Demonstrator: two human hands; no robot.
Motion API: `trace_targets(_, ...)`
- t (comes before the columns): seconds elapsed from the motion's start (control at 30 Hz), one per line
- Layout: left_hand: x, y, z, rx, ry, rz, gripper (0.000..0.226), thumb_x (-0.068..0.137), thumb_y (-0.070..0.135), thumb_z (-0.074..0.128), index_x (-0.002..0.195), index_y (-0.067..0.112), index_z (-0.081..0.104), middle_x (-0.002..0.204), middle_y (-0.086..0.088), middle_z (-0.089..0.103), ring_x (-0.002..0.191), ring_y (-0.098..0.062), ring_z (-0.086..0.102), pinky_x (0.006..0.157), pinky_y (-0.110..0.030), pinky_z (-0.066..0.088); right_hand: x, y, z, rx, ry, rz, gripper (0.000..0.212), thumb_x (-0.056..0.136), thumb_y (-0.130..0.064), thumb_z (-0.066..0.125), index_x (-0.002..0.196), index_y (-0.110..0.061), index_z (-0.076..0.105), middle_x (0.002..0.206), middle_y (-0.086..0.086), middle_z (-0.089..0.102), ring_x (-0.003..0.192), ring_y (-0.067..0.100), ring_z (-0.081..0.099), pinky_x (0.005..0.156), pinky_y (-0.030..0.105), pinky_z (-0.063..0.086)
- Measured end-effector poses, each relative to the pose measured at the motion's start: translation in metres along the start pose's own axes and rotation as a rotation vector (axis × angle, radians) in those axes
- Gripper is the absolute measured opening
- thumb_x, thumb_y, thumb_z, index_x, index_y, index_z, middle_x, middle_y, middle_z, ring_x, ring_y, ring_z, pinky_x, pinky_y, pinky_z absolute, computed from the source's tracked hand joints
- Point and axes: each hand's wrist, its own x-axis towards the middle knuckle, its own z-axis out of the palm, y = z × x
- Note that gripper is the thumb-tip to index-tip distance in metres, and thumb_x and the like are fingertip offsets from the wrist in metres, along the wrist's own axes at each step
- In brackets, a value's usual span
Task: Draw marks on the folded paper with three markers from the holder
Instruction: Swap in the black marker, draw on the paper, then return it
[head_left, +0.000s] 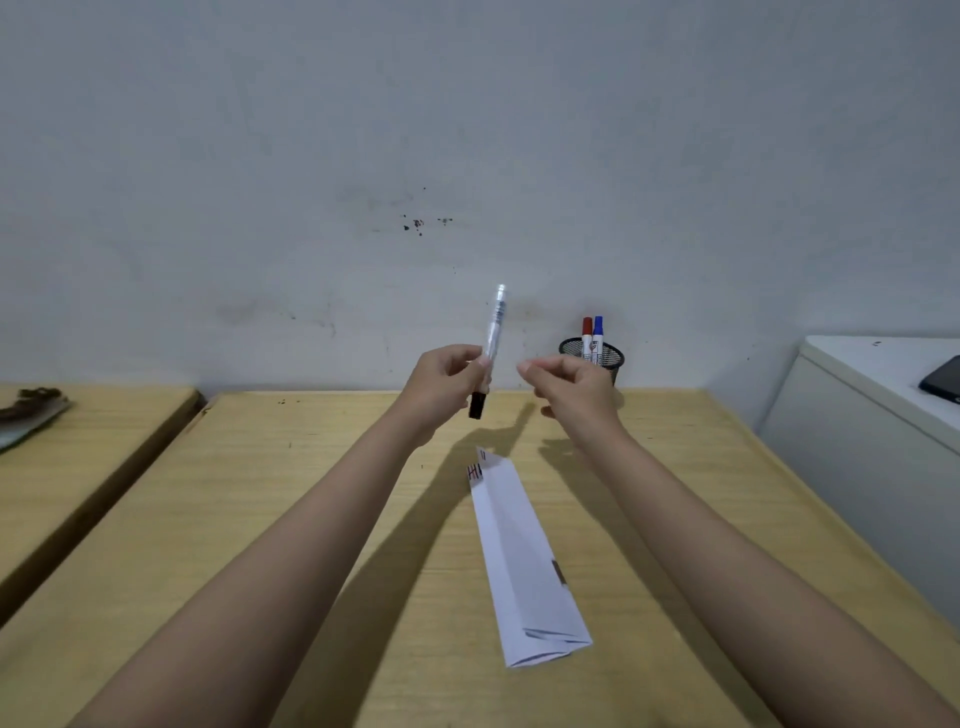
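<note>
Wall (467, 130), grey and scuffed, backs a wooden table (311, 519). Folded paper (519, 561) lies flat on it between the forearms — red and dark strokes at its far end. Left hand (441, 384) grips a black-capped marker (491, 348) upright, cap down. Right hand (571, 387) hovers just beside, fingers loosely curled, holding nothing. Behind it a mesh holder (592, 358) keeps a red marker (587, 338) and a blue marker (598, 335).
</note>
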Motion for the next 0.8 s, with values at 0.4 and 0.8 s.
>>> trace_targets(0.4, -0.023, -0.013, -0.009, 0.372, -0.176, 0.001, 0.024, 0.095, 0.02, 0.045, 0.097, 0.007, 0.065, 0.073, 0.0, 0.061, 0.069, -0.017, 0.059, 0.072, -0.029, 0.045, 0.002, 0.003, 0.01, -0.016, 0.068, 0.04, 0.028, 0.09, -0.03, 0.061, 0.07, -0.011, 0.058, 0.061, 0.001, 0.055, 0.054, 0.012, 0.051, 0.057, 0.031, 0.049)
trace_targets(0.8, -0.028, -0.006, -0.002, 0.318, -0.301, 0.053, 0.035, 0.1, 0.022, 0.03, 0.067, 0.016, 0.042, 0.059, 0.004, 0.039, 0.053, -0.01, 0.051, 0.059, -0.02, 0.039, -0.001, 0.019, 0.014, 0.15, -0.043, 0.05, 0.027, 0.093, -0.024, 0.058, 0.069, -0.011, 0.06, 0.061, 0.001, 0.054, 0.05, 0.012, 0.048, 0.053, 0.027, 0.045)
